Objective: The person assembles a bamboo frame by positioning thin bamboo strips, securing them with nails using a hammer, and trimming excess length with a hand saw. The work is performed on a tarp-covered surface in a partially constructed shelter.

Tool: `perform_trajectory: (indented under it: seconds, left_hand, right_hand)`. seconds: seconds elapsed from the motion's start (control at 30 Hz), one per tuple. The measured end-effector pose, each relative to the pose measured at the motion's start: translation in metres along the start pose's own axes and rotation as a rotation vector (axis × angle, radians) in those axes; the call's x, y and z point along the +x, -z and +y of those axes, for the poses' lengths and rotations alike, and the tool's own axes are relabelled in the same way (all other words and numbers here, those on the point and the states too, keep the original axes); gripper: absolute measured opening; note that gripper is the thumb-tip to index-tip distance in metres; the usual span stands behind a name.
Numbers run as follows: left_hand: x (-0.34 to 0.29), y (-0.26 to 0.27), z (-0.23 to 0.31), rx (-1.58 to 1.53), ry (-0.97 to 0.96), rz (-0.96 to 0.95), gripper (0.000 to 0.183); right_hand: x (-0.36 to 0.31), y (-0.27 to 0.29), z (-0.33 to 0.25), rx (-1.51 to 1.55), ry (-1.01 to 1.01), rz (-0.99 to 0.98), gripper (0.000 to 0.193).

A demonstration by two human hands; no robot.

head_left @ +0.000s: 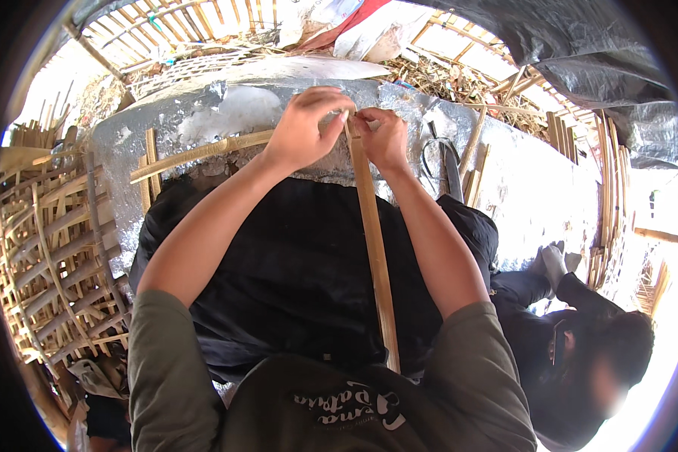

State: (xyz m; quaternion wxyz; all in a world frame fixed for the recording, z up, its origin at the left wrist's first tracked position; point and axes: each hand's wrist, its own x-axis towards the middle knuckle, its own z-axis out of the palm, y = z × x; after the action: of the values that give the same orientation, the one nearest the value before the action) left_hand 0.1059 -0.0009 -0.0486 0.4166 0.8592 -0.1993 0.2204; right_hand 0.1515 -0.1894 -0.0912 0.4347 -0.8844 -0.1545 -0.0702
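A long, flat bamboo strip (371,245) runs from my lap up to my hands, lying over my dark-trousered legs. My right hand (385,139) pinches its far end between thumb and curled fingers. From the other side my left hand (309,129) curves over, thumb and fingertips closed at the same end of the strip; its exact hold is small in the picture. A second bamboo strip (203,154) lies crosswise beyond my left knee, its right end reaching behind my left hand.
Shorter bamboo pieces (152,169) and a dark tool (450,167) beside a black loop lie on the grey, patchy ground (226,113). Woven bamboo lattice (49,256) stands at left. Close on my right sits another person (572,354) in dark clothes. Bamboo scraps (459,84) are piled at the back.
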Motion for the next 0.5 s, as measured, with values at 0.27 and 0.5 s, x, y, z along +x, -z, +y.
perform_trajectory:
  seconds: [0.27, 0.5]
  left_hand:
    - [0.017, -0.025, -0.015, -0.19, 0.476, -0.188, 0.033]
    - [0.007, -0.041, -0.024, -0.28, 0.488, -0.038, 0.021]
  right_hand:
    - [0.0, 0.0, 0.002, -0.072, 0.044, 0.0, 0.012]
    - [-0.001, 0.002, -0.003, -0.105, 0.07, -0.001, 0.013]
